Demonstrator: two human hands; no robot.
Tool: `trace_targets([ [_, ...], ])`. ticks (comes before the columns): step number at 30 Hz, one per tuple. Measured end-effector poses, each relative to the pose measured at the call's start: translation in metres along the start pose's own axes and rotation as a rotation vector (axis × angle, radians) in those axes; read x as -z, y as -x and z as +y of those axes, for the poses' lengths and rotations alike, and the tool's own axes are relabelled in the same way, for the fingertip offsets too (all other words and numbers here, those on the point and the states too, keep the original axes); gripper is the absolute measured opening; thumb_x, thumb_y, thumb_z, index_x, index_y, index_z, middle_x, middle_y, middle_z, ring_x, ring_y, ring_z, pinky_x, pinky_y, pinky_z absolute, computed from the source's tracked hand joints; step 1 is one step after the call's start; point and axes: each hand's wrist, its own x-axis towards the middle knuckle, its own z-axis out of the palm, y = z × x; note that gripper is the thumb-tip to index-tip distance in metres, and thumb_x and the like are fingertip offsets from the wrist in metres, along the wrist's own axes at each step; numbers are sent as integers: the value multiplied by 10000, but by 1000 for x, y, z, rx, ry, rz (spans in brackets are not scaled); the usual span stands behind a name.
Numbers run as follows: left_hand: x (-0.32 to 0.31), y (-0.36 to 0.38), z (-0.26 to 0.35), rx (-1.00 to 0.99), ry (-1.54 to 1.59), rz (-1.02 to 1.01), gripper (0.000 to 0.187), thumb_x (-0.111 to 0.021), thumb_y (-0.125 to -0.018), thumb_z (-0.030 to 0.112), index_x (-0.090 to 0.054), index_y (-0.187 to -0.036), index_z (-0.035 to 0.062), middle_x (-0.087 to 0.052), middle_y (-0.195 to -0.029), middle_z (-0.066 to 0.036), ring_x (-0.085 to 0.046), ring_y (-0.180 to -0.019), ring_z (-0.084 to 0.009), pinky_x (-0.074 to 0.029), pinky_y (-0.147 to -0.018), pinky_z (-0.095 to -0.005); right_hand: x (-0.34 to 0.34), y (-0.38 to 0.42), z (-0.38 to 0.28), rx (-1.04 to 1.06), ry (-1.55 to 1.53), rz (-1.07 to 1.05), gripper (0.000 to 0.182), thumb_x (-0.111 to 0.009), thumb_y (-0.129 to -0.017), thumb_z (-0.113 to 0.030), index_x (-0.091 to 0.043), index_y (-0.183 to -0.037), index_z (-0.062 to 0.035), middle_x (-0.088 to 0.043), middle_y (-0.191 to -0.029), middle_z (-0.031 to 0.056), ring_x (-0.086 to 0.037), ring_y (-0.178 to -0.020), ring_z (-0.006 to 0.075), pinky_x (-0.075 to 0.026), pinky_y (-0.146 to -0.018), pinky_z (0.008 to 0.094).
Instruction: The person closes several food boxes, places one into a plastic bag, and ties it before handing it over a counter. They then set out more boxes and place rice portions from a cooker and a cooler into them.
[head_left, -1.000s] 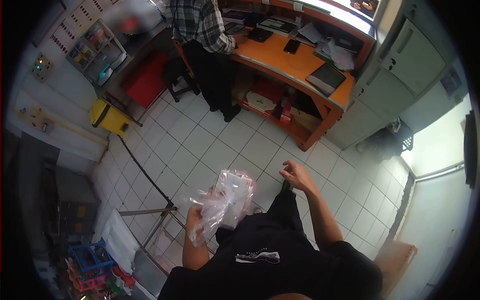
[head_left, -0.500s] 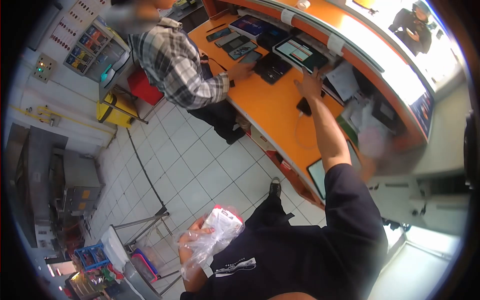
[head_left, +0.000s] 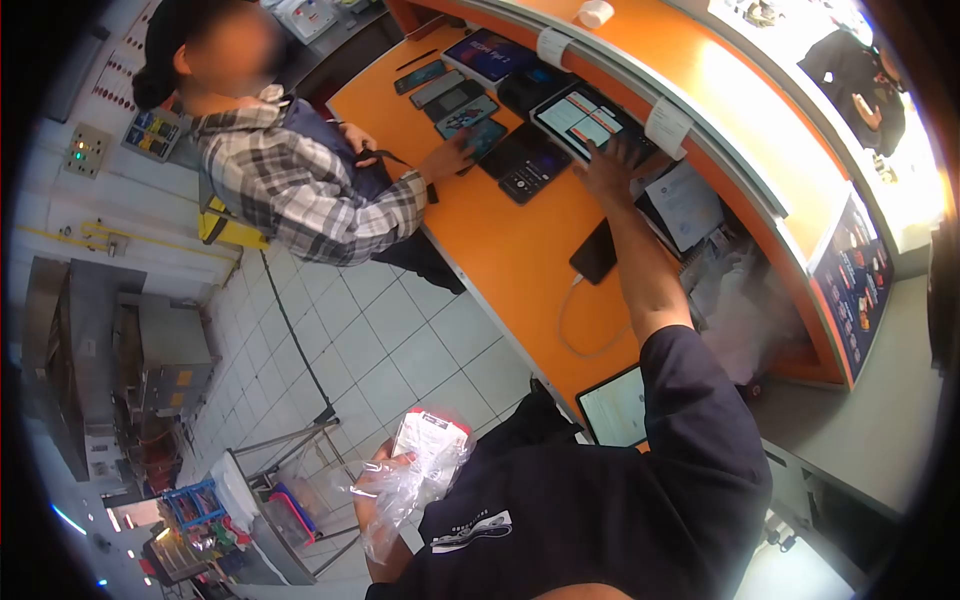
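In my left hand (head_left: 378, 478) is a clear plastic bag (head_left: 395, 515) with a white and red box (head_left: 430, 438) in it, held low beside my body. My fingers are closed around the bag and partly hidden by it. My right hand (head_left: 605, 172) reaches over the orange counter (head_left: 540, 255) with its fingers spread. Its fingertips are at the lower edge of a lit tablet (head_left: 580, 122) that leans on a dark stand. Close by lie a black phone-like device (head_left: 535, 177) and, under my right forearm, a dark phone (head_left: 596, 250) on a white cable.
A co-worker in a checked shirt (head_left: 320, 190) stands at the counter, one hand (head_left: 447, 158) on a phone. Several phones and a tablet box (head_left: 490, 52) lie farther back. Another tablet (head_left: 615, 408) lies near my right elbow. Paper receipts (head_left: 667, 128) hang from the orange shelf (head_left: 760, 165).
My view has shifted closer to the counter. My right hand has moved onto the tablet's lower edge, and the tablet's screen shows different content. The co-worker's hand has shifted to a phone.
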Motion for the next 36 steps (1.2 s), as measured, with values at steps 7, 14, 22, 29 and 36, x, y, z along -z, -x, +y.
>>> trace_targets([
  [7,-30,-92,13,62,-154,-350,645,-788,-827,206,-508,-1359,-30,-669,-1159,-150,-674,-975,-256,-551,-830,-396,14,94,2,131,-727,325,489,-748,-855,-228,-559,-1236,12,-563,-1232,211,-550,-1159,401,-454,-978,452],
  [14,-142,-172,10,66,15,-451,505,-734,-902,213,-547,-1310,-18,-677,-1071,-131,-673,-892,-218,-560,-760,-352,21,278,-20,-32,-1549,-416,601,-737,-906,-291,-470,-1363,-8,-583,-1237,145,-585,-1148,243,-491,-944,376],
  [22,-247,-167,-7,-169,-571,-646,350,-644,-982,247,-590,-1265,47,-653,-1102,-71,-629,-995,-173,-530,-862,-319,21,283,54,-172,-1932,-511,641,-729,-903,-196,-412,-1421,12,-564,-1333,133,-543,-1231,218,-435,-1049,355],
  [29,-227,-164,-7,-431,-687,-701,361,-597,-938,74,-585,-1295,20,-647,-1117,-67,-601,-1023,-175,-490,-883,-324,22,279,99,-406,-1767,-340,610,-739,-888,-176,-437,-1387,3,-573,-1333,132,-559,-1230,215,-432,-1052,346],
  [36,-204,-171,-5,-381,-657,-534,373,-645,-892,19,-591,-1260,-8,-640,-903,-36,-592,-856,-115,-479,-804,-271,21,277,104,-495,-1861,-112,650,-697,-920,-164,-375,-1461,-4,-530,-1404,129,-522,-1285,230,-406,-1074,344],
])
